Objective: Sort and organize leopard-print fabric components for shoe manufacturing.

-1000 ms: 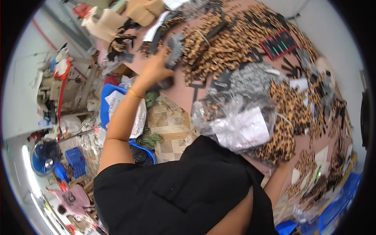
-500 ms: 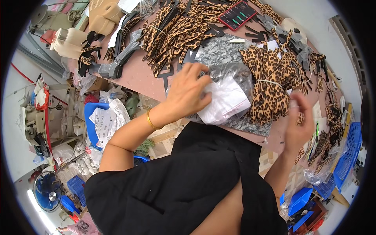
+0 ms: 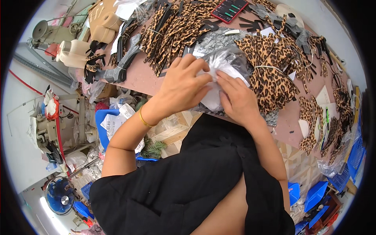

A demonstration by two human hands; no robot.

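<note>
A clear plastic bag (image 3: 229,58) with dark contents lies in front of me, gathered up between both hands. White paper (image 3: 209,98) shows in or against its near side. My left hand (image 3: 184,82), a gold bangle at its wrist, is closed with curled fingers on the bag's bunched plastic. Fingertips almost meeting it, my right hand (image 3: 239,98) is closed on the same gathered part. Beneath the bag is a grey marble-patterned slab (image 3: 211,41). Just right of the bag lies a leopard-print bundle of fabric strips (image 3: 274,78), tied with a pale band.
More leopard-print strips (image 3: 172,29) cover the back of the pink table (image 3: 137,70). A phone with a red case (image 3: 229,9) lies at the far edge. Thread cones (image 3: 105,27) stand back left. A blue bin (image 3: 102,117) is on the floor, left of the table.
My right hand has moved left from beside the leopard-print bundle to the bag. The bag's plastic is now bunched up between both hands, and the paper is more covered.
</note>
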